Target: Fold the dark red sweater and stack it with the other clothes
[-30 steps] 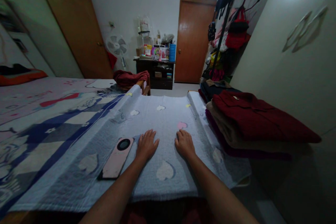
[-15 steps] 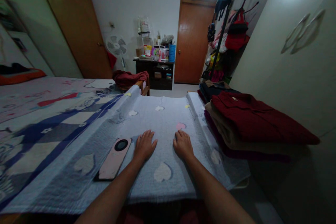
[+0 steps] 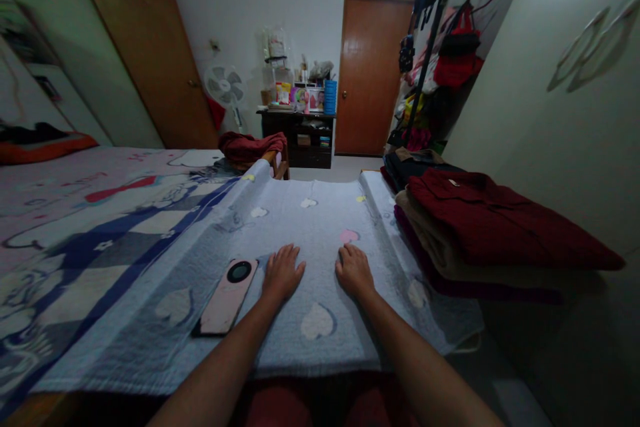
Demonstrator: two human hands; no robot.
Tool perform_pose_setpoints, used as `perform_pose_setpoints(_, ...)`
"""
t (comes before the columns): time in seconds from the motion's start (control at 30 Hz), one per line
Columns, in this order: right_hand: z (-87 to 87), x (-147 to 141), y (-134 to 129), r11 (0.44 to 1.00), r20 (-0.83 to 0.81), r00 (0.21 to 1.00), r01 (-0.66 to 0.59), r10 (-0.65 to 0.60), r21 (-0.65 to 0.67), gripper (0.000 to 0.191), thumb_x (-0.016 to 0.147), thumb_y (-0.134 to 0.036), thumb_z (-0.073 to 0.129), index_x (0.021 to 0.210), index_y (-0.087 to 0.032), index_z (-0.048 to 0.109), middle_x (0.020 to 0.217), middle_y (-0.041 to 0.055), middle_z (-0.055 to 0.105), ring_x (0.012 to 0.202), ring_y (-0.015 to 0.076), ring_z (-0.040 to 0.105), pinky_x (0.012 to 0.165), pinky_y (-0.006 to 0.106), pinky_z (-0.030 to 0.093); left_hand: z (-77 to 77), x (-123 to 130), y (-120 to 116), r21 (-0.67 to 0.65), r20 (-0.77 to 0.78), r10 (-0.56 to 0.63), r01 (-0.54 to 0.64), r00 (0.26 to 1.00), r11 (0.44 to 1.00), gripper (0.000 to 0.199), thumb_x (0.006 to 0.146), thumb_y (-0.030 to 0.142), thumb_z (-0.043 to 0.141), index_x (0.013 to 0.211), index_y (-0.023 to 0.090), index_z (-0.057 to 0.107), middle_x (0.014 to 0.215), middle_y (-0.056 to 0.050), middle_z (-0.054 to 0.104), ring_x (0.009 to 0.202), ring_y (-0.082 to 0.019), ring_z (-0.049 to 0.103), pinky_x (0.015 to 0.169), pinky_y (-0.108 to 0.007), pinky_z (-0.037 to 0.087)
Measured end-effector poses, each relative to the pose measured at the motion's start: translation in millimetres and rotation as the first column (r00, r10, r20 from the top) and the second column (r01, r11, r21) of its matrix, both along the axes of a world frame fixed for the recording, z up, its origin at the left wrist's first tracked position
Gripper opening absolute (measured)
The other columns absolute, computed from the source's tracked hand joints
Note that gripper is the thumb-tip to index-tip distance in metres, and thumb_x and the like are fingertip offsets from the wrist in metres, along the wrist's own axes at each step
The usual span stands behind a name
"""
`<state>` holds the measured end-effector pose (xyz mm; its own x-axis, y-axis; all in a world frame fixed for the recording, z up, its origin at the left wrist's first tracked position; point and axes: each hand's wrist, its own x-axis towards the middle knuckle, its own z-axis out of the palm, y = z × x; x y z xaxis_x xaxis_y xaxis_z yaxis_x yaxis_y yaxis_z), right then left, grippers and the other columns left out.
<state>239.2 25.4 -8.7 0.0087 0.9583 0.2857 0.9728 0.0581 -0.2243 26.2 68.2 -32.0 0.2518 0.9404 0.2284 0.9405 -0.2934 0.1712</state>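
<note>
A pale blue cloth with heart shapes (image 3: 317, 220) is spread out in front of me. My left hand (image 3: 283, 273) lies flat on it, palm down, fingers stretched and holding nothing. My right hand (image 3: 355, 270) rests palm down on the same cloth, its fingers slightly bent and nothing seen in it. Just left of my left hand lies a pink phone (image 3: 226, 300), its round black camera ring facing up. A pink heart print (image 3: 349, 235) shows just beyond my right hand.
Folded clothes with a dark red garment on top (image 3: 505, 220) are stacked at the right. On the left is a bed with a patterned cover (image 3: 100, 267). Farther back stand a fan (image 3: 226, 85), a dark shelf (image 3: 315, 147) and a wooden door (image 3: 367, 80).
The whole view has shifted slightly, so things appear a little farther right and higher. Both hands stay in place on the cloth.
</note>
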Motion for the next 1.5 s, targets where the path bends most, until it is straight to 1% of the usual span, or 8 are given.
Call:
perform_pose_setpoints(0.6,-4.8,-1,1,1.0,0.05,0.999,-0.002,0.001,0.02,0.025,0.088,-0.024,0.048,0.11,-0.017,0.057,0.127,0.0115,0.054,0.116,0.0227,0.045,0.103,0.035,0.028,-4.1,0,2,0.032,0.021,-0.006,0.006,1.0,0.999,0.048,0.092,0.04,0.044,0.135,0.019,0.049,0.145,-0.01,0.046,0.136,-0.025,0.036,0.113,-0.046,0.024)
perform_pose_setpoints(0.87,-6.9,0,1,0.999,0.04,0.999,-0.001,0.0,0.032,0.03,0.088,-0.025,0.049,0.116,-0.016,0.056,0.13,0.0123,0.053,0.121,0.023,0.043,0.106,0.036,0.026,-4.0,0,3,0.014,0.028,-0.007,0.006,1.0,1.0,0.049,0.092,0.038,0.043,0.136,0.018,0.049,0.146,-0.011,0.045,0.137,-0.026,0.036,0.114,-0.046,0.023)
perform_pose_setpoints(1.13,-7.9,0,2,0.999,-0.026,1.0,0.005,-0.004,0.039,0.032,0.088,-0.024,0.05,0.118,-0.016,0.058,0.131,0.0125,0.055,0.124,0.0231,0.044,0.108,0.037,0.026,-7.4,-2,5,0.041,0.013,-0.019,0.018,1.0,0.999,0.049,0.092,0.039,0.042,0.136,0.017,0.049,0.145,-0.012,0.046,0.136,-0.025,0.037,0.113,-0.045,0.022)
perform_pose_setpoints(1.27,-10.1,6,5,1.0,-0.174,0.985,0.007,-0.003,0.02,0.032,0.085,-0.022,0.052,0.116,-0.017,0.06,0.126,0.0114,0.06,0.121,0.022,0.05,0.106,0.036,0.032,-5.8,-1,6,0.022,0.005,-0.021,0.02,1.0,1.0,0.049,0.093,0.039,0.041,0.136,0.017,0.049,0.146,-0.012,0.046,0.137,-0.025,0.036,0.113,-0.046,0.023)
perform_pose_setpoints(1.33,-2.2,14,9,1.0,-0.263,0.965,0.003,-0.005,-0.01,0.035,0.084,-0.02,0.052,0.117,-0.015,0.06,0.121,0.0113,0.063,0.114,0.0207,0.055,0.101,0.034,0.038,-5.2,-1,6,0.014,-0.002,-0.019,0.019,1.0,1.0,0.049,0.093,0.039,0.04,0.136,0.017,0.049,0.146,-0.012,0.045,0.137,-0.026,0.036,0.113,-0.046,0.023)
perform_pose_setpoints(1.37,6.0,19,11,1.0,-0.286,0.958,-0.008,0.005,-0.009,0.036,0.084,-0.02,0.052,0.119,-0.015,0.059,0.121,0.0116,0.064,0.113,0.0206,0.057,0.1,0.033,0.04,-5.3,-1,6,0.012,-0.006,-0.018,0.019,1.0,1.0,0.05,0.093,0.039,0.04,0.136,0.016,0.049,0.146,-0.012,0.045,0.136,-0.026,0.037,0.113,-0.046,0.023)
perform_pose_setpoints(1.43,32.1,32,12,0.997,-0.259,0.964,-0.05,0.062,0.053,0.039,0.083,-0.022,0.054,0.121,-0.015,0.059,0.127,0.0126,0.06,0.119,0.0222,0.053,0.102,0.036,0.04,-5.9,-2,6,0.014,-0.013,-0.022,0.022,1.0,1.0,0.05,0.093,0.039,0.04,0.136,0.016,0.049,0.146,-0.012,0.046,0.136,-0.026,0.037,0.113,-0.046,0.022)
perform_pose_setpoints(1.5,69.2,46,11,0.99,-0.172,0.983,-0.044,0.067,0.135,0.04,0.084,-0.025,0.053,0.122,-0.013,0.058,0.132,0.0154,0.056,0.126,0.0241,0.048,0.106,0.039,0.036,-6.5,-2,6,0.013,-0.02,-0.027,0.027,0.999,1.0,0.05,0.093,0.039,0.039,0.137,0.016,0.049,0.146,-0.012,0.045,0.137,-0.026,0.036,0.113,-0.046,0.022)
